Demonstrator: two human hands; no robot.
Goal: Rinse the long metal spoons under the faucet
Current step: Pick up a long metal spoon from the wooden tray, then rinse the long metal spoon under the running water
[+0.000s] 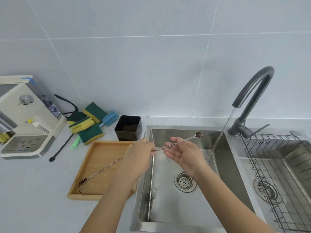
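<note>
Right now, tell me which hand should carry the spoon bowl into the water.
Right. The right hand supports the spoon nearest its dirty bowl, close to the water stream. The left hand pinches the shaft farther away, near the wooden tray.

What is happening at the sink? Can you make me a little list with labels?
held spoon: long metal spoon, dirty bowl up
left hand: grips its handle
right hand: palm up under its middle
water: running, not touching the spoon
faucet: on
second spoon: lies across wooden tray
sink: dark specks inside
</note>
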